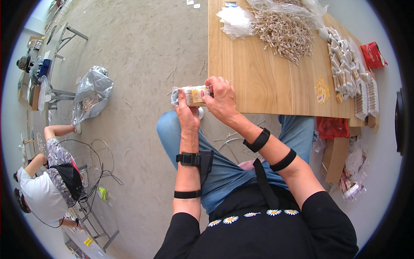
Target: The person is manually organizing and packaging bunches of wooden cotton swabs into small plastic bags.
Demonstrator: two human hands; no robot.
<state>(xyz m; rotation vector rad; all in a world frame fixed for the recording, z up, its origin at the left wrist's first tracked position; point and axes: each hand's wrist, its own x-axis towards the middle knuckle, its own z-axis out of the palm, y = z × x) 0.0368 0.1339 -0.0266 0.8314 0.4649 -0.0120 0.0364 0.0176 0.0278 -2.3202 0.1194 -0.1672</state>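
Here the left hand (pixel 186 113) grips a small clear pack (pixel 192 95) of sticks from below. The right hand (pixel 222 99) pinches the pack's other end. The pack is up off the floor, just left of the desk (pixel 258 77). A stick pile (pixel 284 32) lies on the desk.

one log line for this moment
left hand: holds packet | right hand: grips packet end | table: stick pile, packed rows
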